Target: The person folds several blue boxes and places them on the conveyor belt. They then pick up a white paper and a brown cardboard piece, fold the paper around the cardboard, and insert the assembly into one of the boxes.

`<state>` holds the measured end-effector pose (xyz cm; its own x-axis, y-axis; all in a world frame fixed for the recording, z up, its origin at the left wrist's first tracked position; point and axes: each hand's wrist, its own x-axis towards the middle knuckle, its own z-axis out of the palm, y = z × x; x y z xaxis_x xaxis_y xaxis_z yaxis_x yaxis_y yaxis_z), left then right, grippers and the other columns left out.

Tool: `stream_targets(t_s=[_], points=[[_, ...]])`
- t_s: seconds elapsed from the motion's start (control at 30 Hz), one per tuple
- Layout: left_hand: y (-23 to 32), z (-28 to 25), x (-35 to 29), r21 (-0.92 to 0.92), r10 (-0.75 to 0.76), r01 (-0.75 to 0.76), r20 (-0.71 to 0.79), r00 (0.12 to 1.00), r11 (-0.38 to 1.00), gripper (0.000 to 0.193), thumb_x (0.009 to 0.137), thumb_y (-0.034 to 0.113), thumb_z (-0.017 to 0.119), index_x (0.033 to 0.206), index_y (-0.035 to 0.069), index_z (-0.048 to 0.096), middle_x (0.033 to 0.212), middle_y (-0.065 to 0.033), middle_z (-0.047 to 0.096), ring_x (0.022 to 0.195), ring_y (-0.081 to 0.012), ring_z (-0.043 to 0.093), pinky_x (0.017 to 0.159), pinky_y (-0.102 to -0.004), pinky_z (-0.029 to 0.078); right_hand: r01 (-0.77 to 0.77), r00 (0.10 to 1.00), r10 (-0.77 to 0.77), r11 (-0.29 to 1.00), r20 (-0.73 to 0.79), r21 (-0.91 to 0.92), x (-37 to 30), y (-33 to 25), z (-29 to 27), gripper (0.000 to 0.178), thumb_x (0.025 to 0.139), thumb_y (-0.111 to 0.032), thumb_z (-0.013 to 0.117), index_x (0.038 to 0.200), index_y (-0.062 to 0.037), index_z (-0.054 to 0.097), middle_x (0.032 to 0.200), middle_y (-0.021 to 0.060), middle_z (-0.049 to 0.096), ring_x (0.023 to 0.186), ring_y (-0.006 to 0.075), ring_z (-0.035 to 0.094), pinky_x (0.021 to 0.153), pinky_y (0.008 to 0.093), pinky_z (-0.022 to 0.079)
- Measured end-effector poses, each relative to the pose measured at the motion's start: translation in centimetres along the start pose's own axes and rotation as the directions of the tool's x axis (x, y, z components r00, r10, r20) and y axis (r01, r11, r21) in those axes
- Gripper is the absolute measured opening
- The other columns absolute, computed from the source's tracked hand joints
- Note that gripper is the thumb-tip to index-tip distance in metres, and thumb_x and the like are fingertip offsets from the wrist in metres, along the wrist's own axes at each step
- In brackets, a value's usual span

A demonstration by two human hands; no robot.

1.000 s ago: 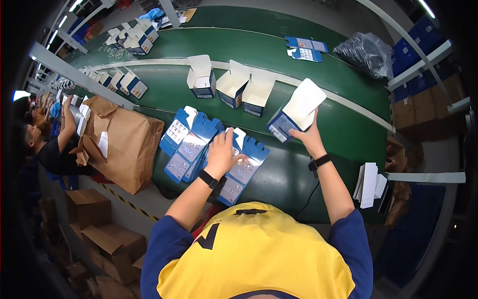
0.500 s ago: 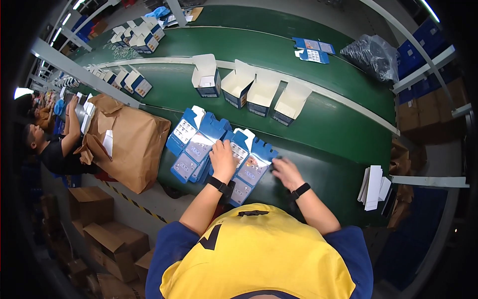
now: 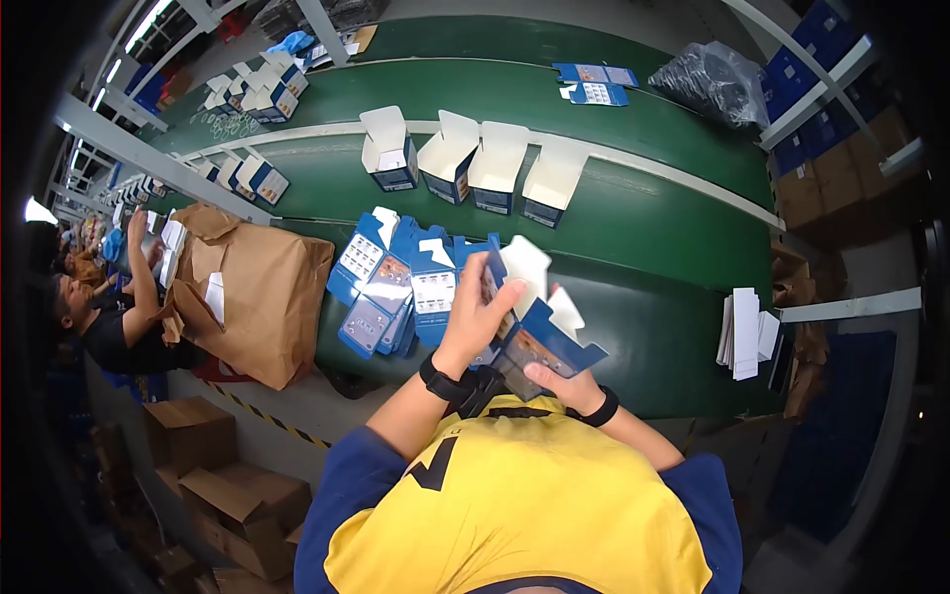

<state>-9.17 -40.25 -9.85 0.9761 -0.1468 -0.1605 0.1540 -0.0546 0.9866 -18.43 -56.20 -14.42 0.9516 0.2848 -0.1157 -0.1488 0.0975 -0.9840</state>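
Between my hands, above the near edge of the green bench, is a blue printed carton (image 3: 542,335) with white inner flaps, partly opened out and tilted. My left hand (image 3: 477,315) grips its left side, thumb across the upper edge. My right hand (image 3: 572,388) holds its lower right part, thumb on the printed face; the other fingers are mostly behind the carton. To the left of my left hand lie flat blue cartons (image 3: 368,282) in an overlapping pile, with another flat carton (image 3: 432,290) beside them, partly behind my left hand.
Several open-topped cartons (image 3: 498,163) stand on the green conveyor (image 3: 653,198) ahead. A large brown paper bag (image 3: 262,297) is at the left, with a person (image 3: 129,317) beyond it. White sheets (image 3: 742,332) lie at the right. A metal post (image 3: 163,163) slants at the left.
My left hand has come up off the flat cartons with one of them. My right hand, earlier apart at the right, now holds it too, and the carton has been partly opened out.
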Motion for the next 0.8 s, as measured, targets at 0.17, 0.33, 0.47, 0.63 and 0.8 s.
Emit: stream_targets(t_s=[0.17, 0.33, 0.47, 0.63, 0.8], points=[[-0.9, 1.5, -1.6, -0.202, 0.235, -0.133, 0.659, 0.714, 0.97, 0.083, 0.079, 0.03, 0.071, 0.139, -0.001, 0.023, 0.133, -0.0183, 0.039, 0.123, -0.0257, 0.04, 0.104, -0.033, 0.031, 0.167, 0.97, -0.072, 0.892, -0.231, 0.42, 1.1, -0.1, -2.7, 0.114, 0.061, -0.047, 0.083, 0.144, -0.0051, 0.016, 0.14, 0.0114, 0.033, 0.125, 0.0232, 0.038, 0.103, 0.0374, 0.034], [2.4, 3.0, -3.2, 0.207, 0.166, -0.325, 0.548, 0.82, 0.923, 0.088, 0.072, 0.022, 0.074, 0.14, 0.003, 0.022, 0.134, -0.0207, 0.037, 0.129, -0.0326, 0.035, 0.109, -0.0408, 0.023, 0.245, 0.92, -0.155, 0.944, -0.361, 0.22, 0.7, -2.3, -3.4, 0.127, 0.05, -0.052, 0.086, 0.144, -0.0064, 0.014, 0.14, 0.0109, 0.033, 0.128, 0.0228, 0.034, 0.106, 0.038, 0.03], [2.2, 1.6, -2.1, 0.377, 0.405, -0.594, 0.471, 0.784, 0.711, 0.093, 0.064, 0.014, 0.078, 0.14, 0.004, 0.023, 0.131, -0.0216, 0.038, 0.128, -0.0367, 0.036, 0.109, -0.0489, 0.022, 0.349, 0.923, -0.253, 0.866, -0.288, 0.358, 0.3, -5.8, -3.7, 0.124, 0.048, -0.048, 0.088, 0.143, -0.0066, 0.019, 0.135, 0.0099, 0.038, 0.126, 0.0229, 0.037, 0.105, 0.0368, 0.031], [3.4, 1.7, -1.2, 0.238, 0.586, -0.741, 0.481, 0.652, 0.628, 0.091, 0.063, 0.01, 0.077, 0.138, 0.006, 0.026, 0.131, -0.0202, 0.036, 0.125, -0.0381, 0.038, 0.108, -0.0534, 0.021, 0.328, 0.939, -0.308, 0.935, -0.15, 0.133, 0.0, -7.7, -4.9, 0.116, 0.054, -0.047, 0.086, 0.142, -0.0059, 0.023, 0.136, 0.0112, 0.039, 0.127, 0.023, 0.036, 0.105, 0.037, 0.03], [1.0, 2.5, -2.3, 0.12, 0.663, -0.794, 0.484, 0.571, 0.596, 0.084, 0.063, 0.012, 0.078, 0.136, 0.017, 0.035, 0.131, -0.021, 0.035, 0.121, -0.0406, 0.039, 0.107, -0.0537, 0.022, 0.174, 0.939, -0.126, 0.976, -0.32, 0.127, 0.7, -8.8, -4.0, 0.099, 0.066, -0.04, 0.081, 0.14, -0.0035, 0.027, 0.135, 0.0122, 0.041, 0.123, 0.021, 0.04, 0.104, 0.0371, 0.032]])
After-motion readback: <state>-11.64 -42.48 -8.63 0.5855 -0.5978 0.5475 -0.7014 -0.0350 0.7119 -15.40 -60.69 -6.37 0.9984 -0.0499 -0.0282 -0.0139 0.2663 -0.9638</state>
